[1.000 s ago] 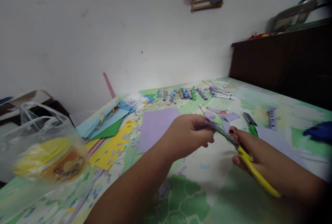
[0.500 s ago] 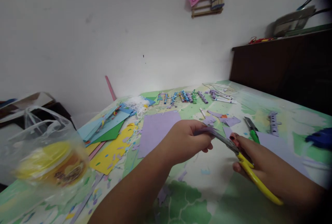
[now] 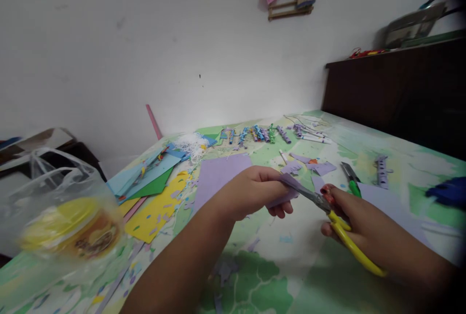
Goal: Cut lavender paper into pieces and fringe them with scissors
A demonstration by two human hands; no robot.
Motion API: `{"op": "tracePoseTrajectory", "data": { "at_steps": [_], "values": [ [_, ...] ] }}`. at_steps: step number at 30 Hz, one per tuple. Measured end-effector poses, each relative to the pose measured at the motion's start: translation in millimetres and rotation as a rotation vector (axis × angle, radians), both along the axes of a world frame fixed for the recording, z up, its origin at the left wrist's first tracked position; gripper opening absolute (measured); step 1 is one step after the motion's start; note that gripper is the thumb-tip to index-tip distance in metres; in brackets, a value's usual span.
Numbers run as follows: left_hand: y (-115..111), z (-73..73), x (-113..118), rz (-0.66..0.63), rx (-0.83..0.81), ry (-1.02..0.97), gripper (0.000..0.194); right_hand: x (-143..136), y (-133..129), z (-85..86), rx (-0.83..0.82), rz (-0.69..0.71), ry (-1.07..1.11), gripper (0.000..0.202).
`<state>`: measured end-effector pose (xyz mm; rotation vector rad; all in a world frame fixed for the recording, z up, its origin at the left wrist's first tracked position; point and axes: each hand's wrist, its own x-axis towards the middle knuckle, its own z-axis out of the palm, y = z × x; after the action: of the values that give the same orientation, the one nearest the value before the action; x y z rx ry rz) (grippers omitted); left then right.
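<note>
In my left hand [image 3: 260, 190] is a small folded piece of purple paper [image 3: 291, 183], pinched between thumb and fingers above the table. My right hand [image 3: 349, 217] grips yellow-handled scissors [image 3: 351, 243], whose blades point left and meet the paper's edge. The cut itself is too small to make out. Under and behind my left wrist lies a larger purple sheet [image 3: 222, 173]. Purple paper scraps [image 3: 322, 167] rest just beyond my hands, and a box cutter with a green handle [image 3: 353, 185] is beyond my right hand.
Rolled, punched paper tubes [image 3: 258, 133] line the table's far side beside several white pens [image 3: 315, 138]. On the left are coloured sheets [image 3: 149, 222], white string [image 3: 191, 145] and a plastic bag [image 3: 65, 178] around a yellow-lidded tub [image 3: 76, 231]. A blue object [image 3: 447, 191] sits at right.
Both hands, with the paper and scissors, have shifted slightly left. More of the purple paper now shows around my left fingers, and the view has tilted a little.
</note>
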<state>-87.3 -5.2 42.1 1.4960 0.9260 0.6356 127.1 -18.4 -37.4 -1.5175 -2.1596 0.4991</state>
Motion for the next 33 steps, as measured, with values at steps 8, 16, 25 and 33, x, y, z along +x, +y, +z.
{"op": "tracePoseTrajectory", "data": {
  "at_steps": [8,16,25,33],
  "values": [
    [-1,2.0,0,-0.014,-0.063,0.038,0.010,2,4,-3.9,0.017,-0.014,0.007,0.023],
    [-2,0.4,-2,0.076,0.072,0.177,0.015,5,10,-10.3,0.014,-0.031,0.012,0.022],
    [-3,-2.6,1,0.190,0.224,0.181,0.016,5,8,-5.5,-0.018,0.024,0.062,0.024],
    [-7,-9.9,7,0.210,0.309,0.144,0.017,8,8,-11.0,-0.021,0.073,0.121,0.030]
  ]
}}
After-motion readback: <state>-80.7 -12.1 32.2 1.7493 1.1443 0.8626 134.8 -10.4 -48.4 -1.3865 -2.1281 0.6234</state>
